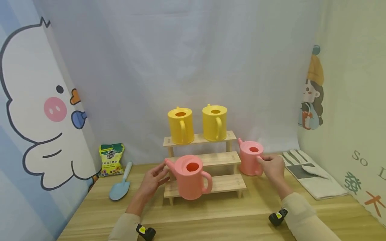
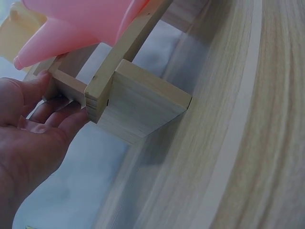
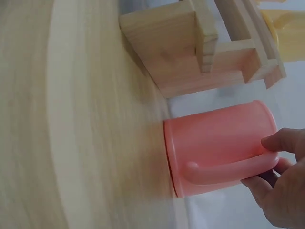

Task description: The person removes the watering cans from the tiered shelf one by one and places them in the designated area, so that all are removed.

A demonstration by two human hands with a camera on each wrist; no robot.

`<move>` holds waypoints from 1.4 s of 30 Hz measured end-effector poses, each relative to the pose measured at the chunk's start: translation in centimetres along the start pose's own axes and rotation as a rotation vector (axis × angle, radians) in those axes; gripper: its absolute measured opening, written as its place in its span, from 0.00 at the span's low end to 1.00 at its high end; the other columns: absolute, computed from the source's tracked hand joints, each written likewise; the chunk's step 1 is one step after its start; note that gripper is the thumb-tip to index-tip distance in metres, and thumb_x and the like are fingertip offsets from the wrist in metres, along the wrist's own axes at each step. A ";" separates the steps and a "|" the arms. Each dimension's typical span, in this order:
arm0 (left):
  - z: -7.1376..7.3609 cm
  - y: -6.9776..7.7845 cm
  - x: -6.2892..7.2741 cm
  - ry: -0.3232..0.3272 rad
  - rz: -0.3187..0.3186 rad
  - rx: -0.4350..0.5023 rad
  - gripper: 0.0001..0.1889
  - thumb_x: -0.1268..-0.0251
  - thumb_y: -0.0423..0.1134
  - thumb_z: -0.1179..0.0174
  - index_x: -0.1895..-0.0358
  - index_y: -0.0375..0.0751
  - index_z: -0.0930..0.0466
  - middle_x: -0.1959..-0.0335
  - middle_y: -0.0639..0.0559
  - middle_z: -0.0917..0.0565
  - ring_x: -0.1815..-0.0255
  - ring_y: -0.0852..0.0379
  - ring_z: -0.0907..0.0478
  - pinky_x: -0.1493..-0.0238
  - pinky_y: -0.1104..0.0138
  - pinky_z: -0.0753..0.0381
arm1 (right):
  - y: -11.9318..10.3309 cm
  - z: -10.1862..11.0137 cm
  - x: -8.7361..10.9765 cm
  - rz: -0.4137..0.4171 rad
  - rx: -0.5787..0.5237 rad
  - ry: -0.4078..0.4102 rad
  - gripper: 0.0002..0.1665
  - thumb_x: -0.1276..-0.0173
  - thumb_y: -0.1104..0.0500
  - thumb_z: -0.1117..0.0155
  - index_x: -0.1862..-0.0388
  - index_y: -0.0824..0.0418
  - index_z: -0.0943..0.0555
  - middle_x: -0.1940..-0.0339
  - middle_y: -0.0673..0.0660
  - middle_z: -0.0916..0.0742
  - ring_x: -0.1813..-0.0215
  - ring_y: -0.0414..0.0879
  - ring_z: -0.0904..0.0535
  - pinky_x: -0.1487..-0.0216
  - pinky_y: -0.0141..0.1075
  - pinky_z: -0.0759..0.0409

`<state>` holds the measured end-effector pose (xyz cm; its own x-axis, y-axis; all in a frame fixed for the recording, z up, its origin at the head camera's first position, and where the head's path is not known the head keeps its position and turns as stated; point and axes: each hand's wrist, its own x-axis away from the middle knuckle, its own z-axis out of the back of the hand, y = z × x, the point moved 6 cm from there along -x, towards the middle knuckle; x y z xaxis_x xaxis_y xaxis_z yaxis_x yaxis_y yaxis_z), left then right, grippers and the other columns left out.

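Observation:
My right hand [image 1: 273,166] pinches the upper handle of a pink watering can [image 3: 214,136] at the right of a three-tier wooden stand [image 1: 211,159]. Its base is right at the tabletop, and its spout points away. On the stand's lowest step sits another pink watering can [image 1: 190,179], its spout toward the left. My left hand [image 1: 152,180] is at the stand's left end, thumb and curled fingers around the wooden edge [image 2: 100,90], just below that spout. Two yellow watering cans, one at left [image 1: 175,129] and one at right [image 1: 211,125], stand on the top step.
A light blue trowel [image 1: 120,190] and a yellow-green packet [image 1: 111,160] lie at the table's left back. White and grey gloves [image 1: 319,179] lie at the right. A pale curtain [image 1: 187,60] hangs behind the stand, with printed panels at both sides.

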<state>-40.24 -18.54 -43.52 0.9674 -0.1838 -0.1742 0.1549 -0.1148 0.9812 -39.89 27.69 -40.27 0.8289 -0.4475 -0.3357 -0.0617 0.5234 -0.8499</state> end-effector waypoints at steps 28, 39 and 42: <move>0.0 0.0 -0.3 0.035 -0.012 -0.032 0.26 0.21 0.32 0.49 0.25 0.32 0.39 0.24 0.38 0.39 0.29 0.45 0.35 0.34 0.51 0.26 | -0.5 -1.0 0.3 0.069 -0.019 0.062 0.15 0.38 0.60 0.26 0.60 0.72 0.12 0.65 0.67 0.11 0.62 0.56 0.16 0.70 0.26 0.26; -0.1 0.0 -0.1 0.040 0.001 -0.017 0.26 0.22 0.31 0.48 0.25 0.32 0.40 0.24 0.38 0.39 0.32 0.50 0.32 0.33 0.50 0.27 | -3.8 1.1 1.3 0.118 -0.019 0.108 0.18 0.39 0.59 0.27 0.57 0.73 0.13 0.62 0.69 0.11 0.59 0.61 0.14 0.65 0.31 0.21; -0.2 0.0 0.0 0.024 -0.008 -0.020 0.27 0.22 0.31 0.49 0.25 0.31 0.40 0.24 0.38 0.40 0.29 0.47 0.35 0.33 0.50 0.27 | -5.3 1.6 2.0 0.149 -0.067 0.105 0.18 0.37 0.58 0.27 0.55 0.72 0.13 0.61 0.67 0.11 0.58 0.59 0.14 0.68 0.20 0.26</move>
<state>-40.22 -18.34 -43.47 0.9705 -0.1595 -0.1807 0.1668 -0.0968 0.9812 -37.00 25.23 -35.77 0.7456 -0.4433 -0.4976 -0.2198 0.5414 -0.8115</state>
